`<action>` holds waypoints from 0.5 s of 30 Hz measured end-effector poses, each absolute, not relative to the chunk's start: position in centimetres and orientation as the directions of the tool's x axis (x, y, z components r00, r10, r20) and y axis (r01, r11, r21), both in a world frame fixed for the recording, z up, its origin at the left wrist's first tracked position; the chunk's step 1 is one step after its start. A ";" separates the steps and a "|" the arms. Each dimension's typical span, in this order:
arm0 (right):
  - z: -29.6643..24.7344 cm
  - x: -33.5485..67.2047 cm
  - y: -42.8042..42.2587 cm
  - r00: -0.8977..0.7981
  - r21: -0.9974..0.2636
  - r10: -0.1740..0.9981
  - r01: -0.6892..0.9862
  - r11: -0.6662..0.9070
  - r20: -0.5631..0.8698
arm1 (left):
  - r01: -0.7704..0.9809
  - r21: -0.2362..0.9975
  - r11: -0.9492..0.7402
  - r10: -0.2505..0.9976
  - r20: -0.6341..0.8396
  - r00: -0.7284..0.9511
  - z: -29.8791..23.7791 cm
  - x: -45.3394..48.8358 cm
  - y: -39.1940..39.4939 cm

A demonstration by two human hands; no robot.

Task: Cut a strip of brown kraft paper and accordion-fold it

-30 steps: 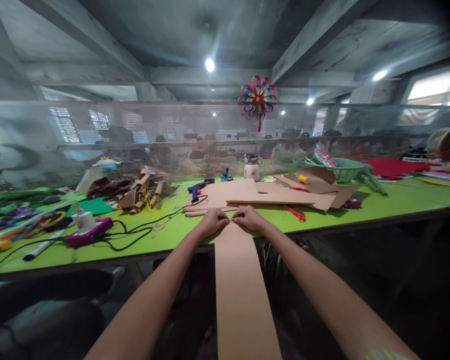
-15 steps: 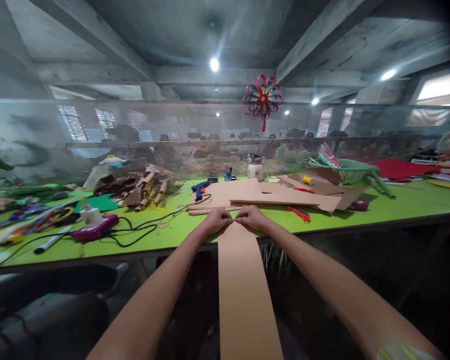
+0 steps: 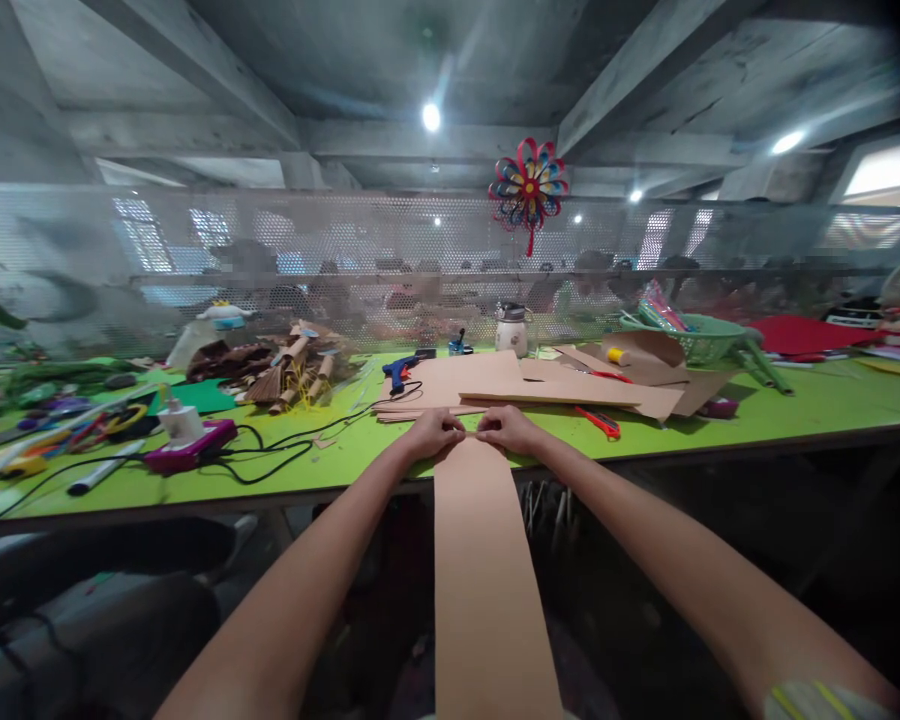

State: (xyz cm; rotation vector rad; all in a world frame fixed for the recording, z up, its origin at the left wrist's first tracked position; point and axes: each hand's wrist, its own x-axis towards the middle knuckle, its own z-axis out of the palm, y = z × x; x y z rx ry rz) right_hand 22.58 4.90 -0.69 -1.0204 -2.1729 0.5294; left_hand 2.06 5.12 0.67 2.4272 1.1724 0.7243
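Observation:
A long tan cardboard strip (image 3: 484, 580) runs from my lap up onto the green table (image 3: 360, 455). Both hands pinch its far end at the table's front edge. My left hand (image 3: 431, 436) is closed on the strip's left corner and my right hand (image 3: 506, 431) is closed on the right corner, fingertips almost touching. Just beyond them lies a stack of flat cardboard sheets (image 3: 495, 388).
A blue glue gun (image 3: 399, 372) with a black cord (image 3: 270, 460), a pink power strip (image 3: 187, 450), red cutters (image 3: 600, 422), a pile of brown scraps (image 3: 285, 372), a green basket (image 3: 694, 338) and a white jar (image 3: 511, 331) lie on the table. A mesh screen (image 3: 360, 270) closes the back.
Both hands stay pinched on the strip's end. The view has shifted a little, and the hands sit slightly higher in the picture.

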 end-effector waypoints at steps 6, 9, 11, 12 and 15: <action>-1.0 22.6 5.1 -0.473 -0.581 0.786 0.532 0.615 0.399 | 0.615 0.439 -0.654 0.751 0.284 0.596 1.4 1.4 5.4; -1.1 22.6 5.2 -0.466 -0.560 0.786 0.554 0.617 0.405 | 0.644 0.362 -0.674 0.737 0.266 0.622 1.6 1.2 5.7; -1.1 22.6 5.3 -0.472 -0.529 0.776 0.567 0.631 0.419 | 0.660 0.312 -0.684 0.729 0.253 0.636 1.7 1.1 5.7; -1.1 22.6 5.4 -0.482 -0.506 0.765 0.573 0.645 0.428 | 0.664 0.288 -0.690 0.724 0.254 0.641 1.7 1.1 5.7; -1.1 22.7 5.6 -0.534 -0.379 0.712 0.607 0.699 0.456 | 0.657 0.227 -0.719 0.694 0.285 0.661 1.6 1.1 5.4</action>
